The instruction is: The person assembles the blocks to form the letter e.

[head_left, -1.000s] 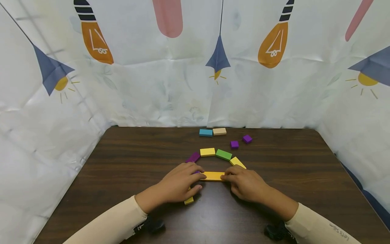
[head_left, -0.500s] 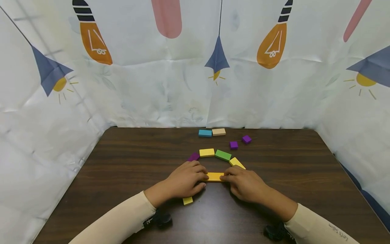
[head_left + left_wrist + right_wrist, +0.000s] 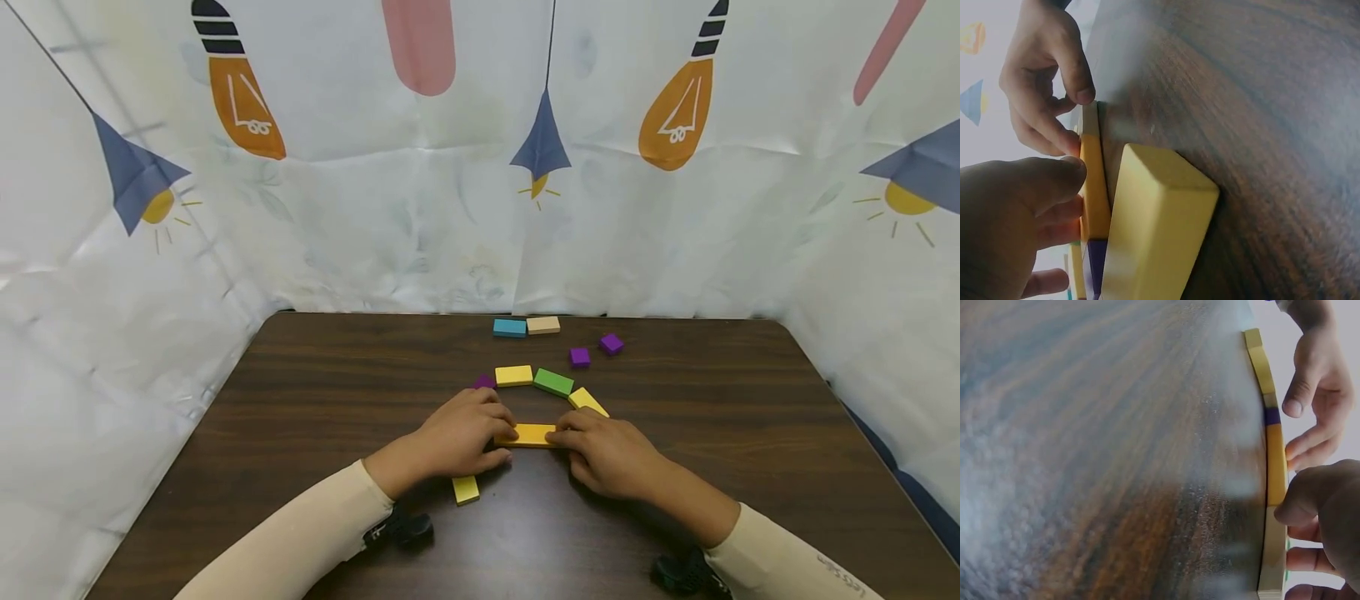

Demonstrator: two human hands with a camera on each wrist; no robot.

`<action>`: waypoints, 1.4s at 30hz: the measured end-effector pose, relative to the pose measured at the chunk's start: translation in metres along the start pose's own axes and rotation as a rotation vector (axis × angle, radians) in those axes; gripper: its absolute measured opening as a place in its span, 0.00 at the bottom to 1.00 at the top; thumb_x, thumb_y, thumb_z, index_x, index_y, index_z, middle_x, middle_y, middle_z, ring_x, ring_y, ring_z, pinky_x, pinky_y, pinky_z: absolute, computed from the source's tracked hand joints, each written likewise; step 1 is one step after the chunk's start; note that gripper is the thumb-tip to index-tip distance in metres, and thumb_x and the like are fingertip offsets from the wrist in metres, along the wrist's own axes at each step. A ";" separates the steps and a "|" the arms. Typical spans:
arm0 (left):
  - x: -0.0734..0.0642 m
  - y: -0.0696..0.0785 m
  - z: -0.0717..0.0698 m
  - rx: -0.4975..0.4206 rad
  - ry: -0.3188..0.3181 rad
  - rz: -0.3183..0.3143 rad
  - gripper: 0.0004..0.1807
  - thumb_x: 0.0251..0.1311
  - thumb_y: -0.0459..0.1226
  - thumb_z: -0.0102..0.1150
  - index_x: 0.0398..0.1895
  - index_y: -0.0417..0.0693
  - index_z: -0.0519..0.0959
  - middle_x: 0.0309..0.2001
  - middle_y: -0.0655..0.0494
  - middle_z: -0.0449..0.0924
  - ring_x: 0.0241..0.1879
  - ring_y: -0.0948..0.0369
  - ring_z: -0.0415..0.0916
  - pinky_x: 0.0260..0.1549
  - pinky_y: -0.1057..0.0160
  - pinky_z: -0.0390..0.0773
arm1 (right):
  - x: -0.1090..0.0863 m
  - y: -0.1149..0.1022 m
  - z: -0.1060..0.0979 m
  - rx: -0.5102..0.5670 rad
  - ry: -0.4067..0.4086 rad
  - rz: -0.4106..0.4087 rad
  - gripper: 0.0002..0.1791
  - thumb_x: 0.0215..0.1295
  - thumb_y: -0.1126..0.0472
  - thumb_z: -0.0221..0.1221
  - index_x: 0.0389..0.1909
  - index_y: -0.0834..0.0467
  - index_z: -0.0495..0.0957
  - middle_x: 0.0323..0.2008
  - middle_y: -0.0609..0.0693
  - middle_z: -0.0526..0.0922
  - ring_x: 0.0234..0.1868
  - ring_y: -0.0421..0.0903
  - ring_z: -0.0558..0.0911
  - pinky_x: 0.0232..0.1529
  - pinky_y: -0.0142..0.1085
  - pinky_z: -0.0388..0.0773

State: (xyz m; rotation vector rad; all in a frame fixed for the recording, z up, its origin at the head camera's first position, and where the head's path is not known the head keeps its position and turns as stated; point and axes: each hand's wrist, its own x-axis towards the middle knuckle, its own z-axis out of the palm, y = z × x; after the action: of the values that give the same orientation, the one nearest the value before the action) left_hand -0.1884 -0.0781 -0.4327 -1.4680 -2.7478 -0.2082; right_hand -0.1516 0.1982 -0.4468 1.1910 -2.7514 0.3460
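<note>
An orange block lies flat on the table between the hands. My left hand rests its fingertips on the left end, and its thumb stands apart from the block in the right wrist view. The index finger of my right hand touches the right end. A tan block adjoins the orange one under the right hand, hidden in the head view. At the orange block's other end sits a purple block. A yellow block shows below the left hand, angled towards the front.
Behind the hands, a purple block, a yellow block, a green block and another yellow block curve in an arch. Farther back are small purple cubes, a blue block and a beige block.
My left hand has shifted a little to the right and away from me along the orange block, covering more of the purple block behind it. The right hand stays nearly still.
</note>
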 end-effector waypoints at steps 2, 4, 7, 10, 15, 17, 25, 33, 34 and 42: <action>0.000 0.000 0.000 0.000 -0.010 -0.003 0.16 0.67 0.53 0.64 0.50 0.58 0.88 0.54 0.64 0.83 0.55 0.59 0.71 0.57 0.55 0.72 | 0.000 0.000 0.000 0.006 -0.008 0.005 0.17 0.62 0.63 0.65 0.53 0.52 0.86 0.49 0.46 0.81 0.45 0.43 0.80 0.35 0.38 0.81; 0.000 0.000 0.000 -0.001 -0.017 -0.006 0.16 0.68 0.53 0.63 0.51 0.58 0.88 0.55 0.64 0.82 0.56 0.59 0.71 0.57 0.54 0.72 | 0.000 0.001 0.000 0.011 -0.014 0.015 0.17 0.63 0.62 0.65 0.53 0.52 0.86 0.49 0.46 0.81 0.47 0.44 0.80 0.36 0.39 0.81; -0.002 0.001 0.000 0.003 -0.022 -0.013 0.16 0.69 0.52 0.62 0.51 0.58 0.87 0.56 0.64 0.82 0.57 0.59 0.72 0.59 0.53 0.72 | 0.000 0.003 -0.001 0.016 -0.014 0.033 0.17 0.64 0.61 0.64 0.55 0.52 0.85 0.50 0.46 0.82 0.49 0.44 0.81 0.39 0.41 0.82; -0.002 0.001 0.000 0.010 -0.024 -0.014 0.16 0.69 0.53 0.62 0.52 0.58 0.87 0.56 0.64 0.81 0.58 0.59 0.72 0.59 0.53 0.72 | 0.000 0.005 -0.002 0.022 -0.007 0.038 0.18 0.66 0.60 0.64 0.56 0.52 0.85 0.51 0.46 0.82 0.48 0.44 0.81 0.38 0.39 0.82; -0.002 0.000 0.001 0.007 -0.024 -0.008 0.17 0.68 0.54 0.63 0.51 0.58 0.87 0.56 0.64 0.81 0.57 0.59 0.72 0.57 0.55 0.72 | -0.001 0.010 -0.010 0.063 0.016 0.042 0.20 0.66 0.60 0.65 0.59 0.51 0.83 0.51 0.46 0.81 0.45 0.41 0.79 0.29 0.32 0.77; -0.002 0.000 0.001 0.006 -0.020 -0.006 0.17 0.67 0.54 0.63 0.50 0.58 0.87 0.55 0.64 0.82 0.57 0.59 0.72 0.57 0.55 0.72 | 0.000 0.014 -0.014 0.076 0.028 0.060 0.21 0.66 0.61 0.65 0.60 0.51 0.83 0.52 0.47 0.81 0.42 0.40 0.77 0.24 0.30 0.73; 0.000 -0.001 0.000 0.004 -0.015 0.001 0.17 0.67 0.56 0.63 0.50 0.59 0.88 0.54 0.65 0.82 0.56 0.60 0.72 0.55 0.56 0.73 | 0.009 0.054 -0.032 0.038 0.055 0.238 0.23 0.66 0.59 0.66 0.62 0.55 0.81 0.55 0.54 0.81 0.51 0.52 0.81 0.25 0.35 0.74; 0.000 -0.002 -0.002 -0.003 -0.031 -0.010 0.17 0.67 0.55 0.63 0.50 0.59 0.88 0.55 0.65 0.82 0.56 0.60 0.72 0.56 0.55 0.72 | 0.024 0.097 -0.038 0.049 -0.002 0.347 0.25 0.70 0.57 0.63 0.66 0.57 0.78 0.61 0.60 0.78 0.62 0.61 0.76 0.39 0.52 0.81; 0.000 -0.002 -0.002 -0.004 -0.033 -0.011 0.17 0.67 0.55 0.63 0.51 0.59 0.87 0.55 0.65 0.82 0.56 0.60 0.72 0.57 0.55 0.72 | 0.028 0.100 -0.038 0.058 -0.007 0.349 0.25 0.70 0.57 0.63 0.66 0.58 0.78 0.62 0.60 0.77 0.63 0.61 0.75 0.42 0.53 0.81; -0.001 -0.002 0.000 -0.009 -0.038 -0.006 0.18 0.67 0.55 0.63 0.51 0.59 0.87 0.55 0.65 0.81 0.57 0.60 0.72 0.59 0.53 0.72 | 0.062 0.121 -0.038 0.115 -0.034 0.364 0.26 0.72 0.55 0.63 0.66 0.60 0.77 0.63 0.61 0.77 0.66 0.63 0.72 0.59 0.61 0.72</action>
State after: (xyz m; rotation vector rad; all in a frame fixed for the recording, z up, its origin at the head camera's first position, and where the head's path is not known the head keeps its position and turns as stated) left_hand -0.1891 -0.0802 -0.4332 -1.4808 -2.7851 -0.1959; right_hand -0.2821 0.2447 -0.4167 0.7135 -3.0091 0.5293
